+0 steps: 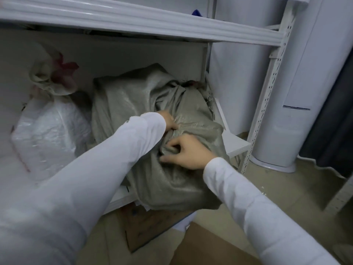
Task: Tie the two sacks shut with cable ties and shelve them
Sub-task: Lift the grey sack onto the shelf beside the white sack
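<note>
Grey sack (124, 104): lay on the low shelf (236, 146), right of the white sack (49, 129), long axis near to far, near end overhanging.
Left hand (169, 121): clenched in its cloth, farther in.
Right hand (189, 152): bunching cloth, nearer.

A white round tower appliance (282, 131) stands on the beige floor (277, 188), just right of the perforated front upright of the shelf rack (267, 104). A thin dark line crosses its front. A dark curtain (332, 131) hangs beside it, its wavy hem at the floor. Flattened brown cardboard (152, 226) lies on the floor below the rack's lower front edge, with a second brown sheet (210, 249) nearer the camera. A small blue object (197, 12), mostly hidden, sits on the rack's upper level.
</note>
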Motion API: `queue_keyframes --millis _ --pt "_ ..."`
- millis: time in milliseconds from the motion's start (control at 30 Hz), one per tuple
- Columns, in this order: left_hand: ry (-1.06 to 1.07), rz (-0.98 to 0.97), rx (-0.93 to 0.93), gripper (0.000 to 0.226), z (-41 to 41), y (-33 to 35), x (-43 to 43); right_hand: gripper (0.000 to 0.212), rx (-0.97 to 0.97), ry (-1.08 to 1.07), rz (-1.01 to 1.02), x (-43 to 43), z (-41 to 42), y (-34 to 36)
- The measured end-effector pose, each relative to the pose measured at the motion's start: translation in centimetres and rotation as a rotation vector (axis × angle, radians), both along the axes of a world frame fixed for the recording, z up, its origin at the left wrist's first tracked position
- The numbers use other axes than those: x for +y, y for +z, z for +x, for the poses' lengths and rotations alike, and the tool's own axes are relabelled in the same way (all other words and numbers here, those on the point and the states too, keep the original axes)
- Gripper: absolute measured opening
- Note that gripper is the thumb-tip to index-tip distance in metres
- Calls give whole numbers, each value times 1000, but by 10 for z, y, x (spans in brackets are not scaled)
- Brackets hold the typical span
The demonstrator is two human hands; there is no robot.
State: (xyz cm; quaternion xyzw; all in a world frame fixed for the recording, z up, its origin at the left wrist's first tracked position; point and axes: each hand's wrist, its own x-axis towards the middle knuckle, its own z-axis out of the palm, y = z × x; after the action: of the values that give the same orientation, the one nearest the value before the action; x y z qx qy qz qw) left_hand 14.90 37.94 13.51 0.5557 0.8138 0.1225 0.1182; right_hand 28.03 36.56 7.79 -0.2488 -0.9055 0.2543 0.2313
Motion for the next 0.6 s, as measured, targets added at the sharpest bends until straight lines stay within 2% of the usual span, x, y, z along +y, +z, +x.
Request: queue_keyframes --millis 67,133,167,233,300,333,433,500,533,567,600 --pt "4 -28 -4 48 -5 2 -6 13 221 -82 -175 7 13 19" --pt "14 -84 5 48 -11 3 -11 8 434 -341 -186 26 21 35" --pt "17 -122 24 50 -13 2 -14 7 458 -482 -152 41 25 39" --pt "24 -182 55 52 -16 0 -20 25 384 -671 -130 66 26 46" --pt "15 -206 59 53 -16 -6 -25 63 292 -689 -247 89 21 46" --pt "8 -196 55 54 -16 -10 -27 78 306 -657 -349 97 16 45" --pt "-28 -130 40 48 -15 -21 -30 102 502 -536 -658 114 -1 39" --pt "-63 -90 35 42 -15 -25 -30 130 577 -549 -751 125 -9 32" --pt "-76 -80 29 41 -16 -26 -30 135 585 -574 -761 129 -12 31" --pt "-86 -81 14 40 -17 -28 -30 128 590 -585 -753 136 -15 28" --pt "-94 -87 -6 41 -18 -30 -30 112 552 -606 -737 143 -17 27"
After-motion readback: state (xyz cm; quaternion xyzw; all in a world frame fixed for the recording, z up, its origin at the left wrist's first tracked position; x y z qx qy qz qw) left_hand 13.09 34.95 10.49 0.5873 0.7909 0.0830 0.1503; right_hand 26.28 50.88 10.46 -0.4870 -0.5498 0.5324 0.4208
